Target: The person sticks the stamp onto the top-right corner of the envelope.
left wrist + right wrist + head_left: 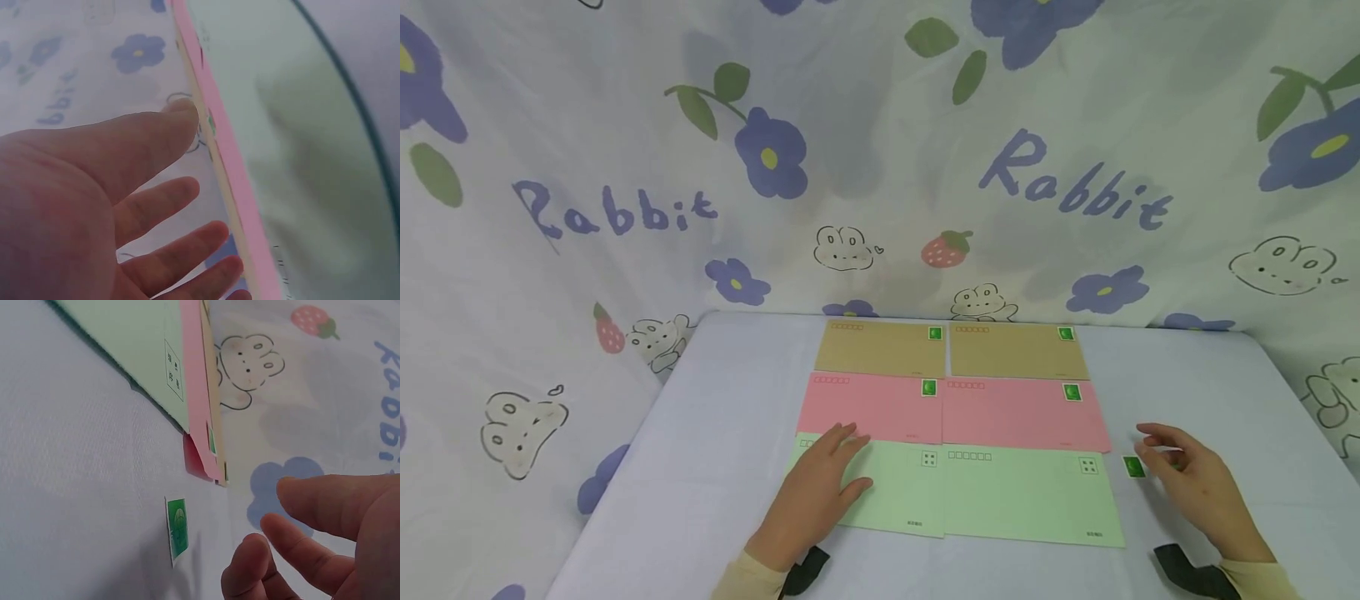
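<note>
My left hand (815,493) is over the left part of the left green envelope (895,487), its fingers spread and holding nothing. In the head view its fingertips overlap the lower edge of the left pink envelope (872,407). Right of the right green envelope (1026,496), my right hand (1197,483) hovers with loosely bent fingers and nothing between them. Just left of its fingertips a small green stamp (1134,467) with a white border lies on the white table; the right wrist view shows this stamp (177,530) apart from the fingers.
Behind the green envelopes lie the right pink envelope (1015,417) and two brown ones, left (880,350) and right (1011,352). Pink and brown envelopes carry green stamps at upper right; the green ones show printed squares there. A rabbit-print curtain (880,167) borders the table (700,442).
</note>
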`<action>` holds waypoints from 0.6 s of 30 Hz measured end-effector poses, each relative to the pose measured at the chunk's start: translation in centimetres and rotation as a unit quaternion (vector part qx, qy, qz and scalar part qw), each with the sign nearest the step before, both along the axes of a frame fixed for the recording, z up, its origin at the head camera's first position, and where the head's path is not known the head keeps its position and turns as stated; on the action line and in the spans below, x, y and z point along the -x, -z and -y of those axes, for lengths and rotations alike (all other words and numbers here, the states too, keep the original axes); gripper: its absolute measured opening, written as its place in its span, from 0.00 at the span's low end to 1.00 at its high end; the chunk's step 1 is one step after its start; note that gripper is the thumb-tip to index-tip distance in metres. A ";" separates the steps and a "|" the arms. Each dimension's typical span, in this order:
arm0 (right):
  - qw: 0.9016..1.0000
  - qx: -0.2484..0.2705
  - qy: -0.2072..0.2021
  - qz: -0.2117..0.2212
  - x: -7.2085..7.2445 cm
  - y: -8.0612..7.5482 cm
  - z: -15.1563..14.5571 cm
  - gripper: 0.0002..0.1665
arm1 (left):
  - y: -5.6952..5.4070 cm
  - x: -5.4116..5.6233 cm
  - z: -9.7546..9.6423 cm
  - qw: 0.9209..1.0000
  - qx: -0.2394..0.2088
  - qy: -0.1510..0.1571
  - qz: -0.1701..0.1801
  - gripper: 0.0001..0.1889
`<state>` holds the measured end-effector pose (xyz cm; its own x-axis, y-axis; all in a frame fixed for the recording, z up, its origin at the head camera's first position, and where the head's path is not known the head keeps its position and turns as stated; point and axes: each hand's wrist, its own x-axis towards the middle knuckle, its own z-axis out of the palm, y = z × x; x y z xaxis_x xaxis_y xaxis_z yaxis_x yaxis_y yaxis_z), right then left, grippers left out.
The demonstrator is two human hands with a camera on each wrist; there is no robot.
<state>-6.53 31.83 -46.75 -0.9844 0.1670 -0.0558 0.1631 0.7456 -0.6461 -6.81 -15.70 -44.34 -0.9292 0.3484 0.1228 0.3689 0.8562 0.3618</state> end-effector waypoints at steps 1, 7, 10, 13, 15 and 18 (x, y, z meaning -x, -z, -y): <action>1.000 0.003 -0.002 0.004 0.0 0.0 0.0 0.28 | 0.1 -0.1 0.0 1.000 0.001 0.000 0.001 0.28; 0.999 0.008 -0.009 0.032 0.0 0.1 -0.2 0.29 | 0.7 -0.2 0.1 1.000 0.010 0.000 -0.006 0.29; 0.999 0.010 -0.012 0.044 0.1 0.1 -0.2 0.30 | 0.8 -0.2 0.1 1.000 0.010 0.001 -0.009 0.28; 0.998 0.009 -0.013 0.055 0.2 0.2 -0.1 0.31 | 0.7 -0.3 0.1 1.000 0.012 0.001 -0.004 0.28; 0.998 0.006 -0.012 0.061 0.3 0.3 -0.1 0.32 | 0.6 -0.4 0.1 1.000 0.016 0.001 0.003 0.27; 0.998 0.002 -0.010 0.067 0.4 0.5 -0.1 0.32 | 0.5 -0.4 0.1 1.000 0.019 0.000 0.014 0.27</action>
